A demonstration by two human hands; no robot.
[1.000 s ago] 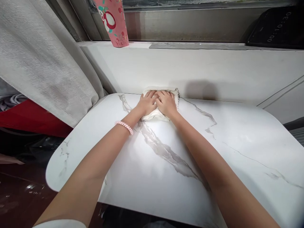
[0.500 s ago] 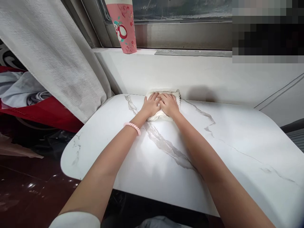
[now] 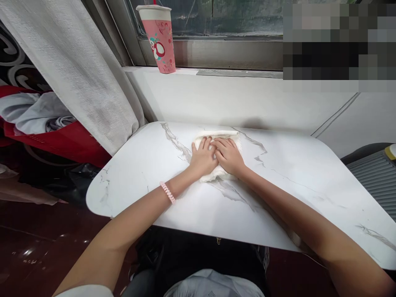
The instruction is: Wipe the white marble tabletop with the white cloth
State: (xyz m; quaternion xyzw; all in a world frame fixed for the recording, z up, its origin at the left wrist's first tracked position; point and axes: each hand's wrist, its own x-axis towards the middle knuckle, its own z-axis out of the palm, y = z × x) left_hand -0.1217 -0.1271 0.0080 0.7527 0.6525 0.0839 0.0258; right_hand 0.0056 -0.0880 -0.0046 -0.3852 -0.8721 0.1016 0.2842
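A white folded cloth (image 3: 218, 133) lies on the white marble-patterned table (image 3: 139, 165), a short way in from the wall side. My left hand (image 3: 203, 159) rests flat on it with fingers stretched out. Beside it and touching it, my right hand (image 3: 229, 156) also lies flat on the cloth, fingers extended. Both palms cover the middle of the cloth, so only its edges show. A pink coiled band (image 3: 167, 192) circles my left wrist.
On the window sill stands a pink paper cup (image 3: 159, 45) with a white lid. A pale curtain (image 3: 80, 70) hangs at the left, beside a red bag (image 3: 66, 142) holding light fabric. Grey ribbed material (image 3: 375, 177) lies past the table's right edge.
Both hands have drawn the cloth from the wall edge toward me and slightly right. The view has shifted, and more of the cup now shows.
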